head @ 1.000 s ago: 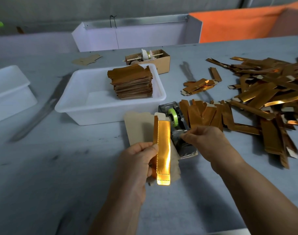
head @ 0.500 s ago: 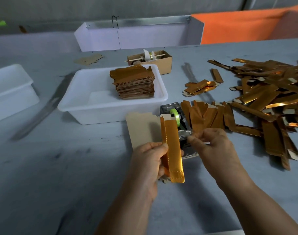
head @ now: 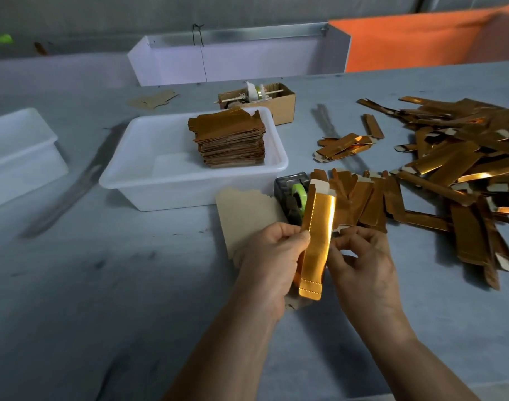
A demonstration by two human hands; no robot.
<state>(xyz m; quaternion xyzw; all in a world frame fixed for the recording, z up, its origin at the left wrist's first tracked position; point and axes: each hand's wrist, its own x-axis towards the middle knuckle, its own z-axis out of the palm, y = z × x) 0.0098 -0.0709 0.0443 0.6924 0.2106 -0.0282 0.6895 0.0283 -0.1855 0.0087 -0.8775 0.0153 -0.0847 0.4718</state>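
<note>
Both hands work at one piece, seen from the head camera. My left hand (head: 272, 256) grips a long gold foil sleeve (head: 317, 241), thumb pressed on its left stitched edge, fingers curled behind. The sleeve is held above the grey table (head: 102, 285), tilted slightly right, with its pale flap end up and its folded end toward me. My right hand (head: 363, 264) has its fingers curled, the tips at the sleeve's right edge. Whether they pinch the sleeve or something clear, I cannot tell.

Just behind the sleeve stands a tape dispenser (head: 288, 183) with a green roll (head: 300, 195), and a brown card blank (head: 247, 212) lies beside it. Farther back, a white tub (head: 137, 180) holds a stack of flat gold blanks (head: 231, 137). A heap of folded gold sleeves (head: 464, 157) spreads to the right.
</note>
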